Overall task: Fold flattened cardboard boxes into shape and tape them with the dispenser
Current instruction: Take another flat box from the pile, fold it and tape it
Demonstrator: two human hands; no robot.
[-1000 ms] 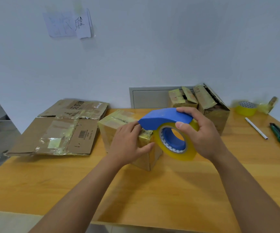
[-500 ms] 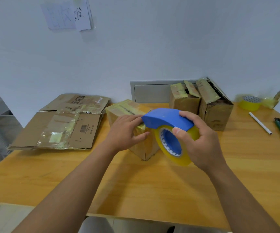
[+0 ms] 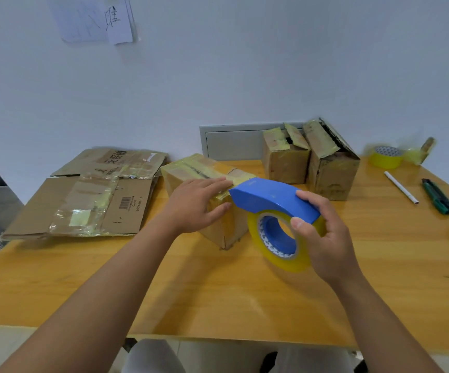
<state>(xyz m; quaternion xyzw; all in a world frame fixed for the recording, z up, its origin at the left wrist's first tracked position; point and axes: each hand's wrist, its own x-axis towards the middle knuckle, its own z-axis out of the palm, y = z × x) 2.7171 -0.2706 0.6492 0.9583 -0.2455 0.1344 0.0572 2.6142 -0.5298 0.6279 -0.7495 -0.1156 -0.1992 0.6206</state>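
At a yellow wooden desk (image 3: 218,286) set against a pale wall (image 3: 245,76), I watch two bare hands work a box (image 3: 226,224) that stands near the middle of the desktop, its top already striped with yellowish tape. The left hand (image 3: 196,205) lies flat on the box's near top edge, fingers straight and pressing the tape down. The right hand (image 3: 323,238) curls around the dispenser (image 3: 272,200), thumb on the yellow roll (image 3: 280,251) and fingers over the blue cover, whose nose touches the box top just beside the left fingertips. The roll hangs beside the box's right face, above the desk.

To the left lie flat boxes (image 3: 96,200) stacked on each other, patched with old tape, one showing a barcode. Behind the work, two taped boxes (image 3: 309,162) stand side by side against a grey panel (image 3: 231,141) on the wall. At the far right of the desk sit a spare roll (image 3: 386,157), a white pen (image 3: 401,187) and a green knife (image 3: 437,196), well apart from the hands. Two sheets of paper (image 3: 96,20) are stuck high on the wall. Grey floor shows past the desk's left edge.
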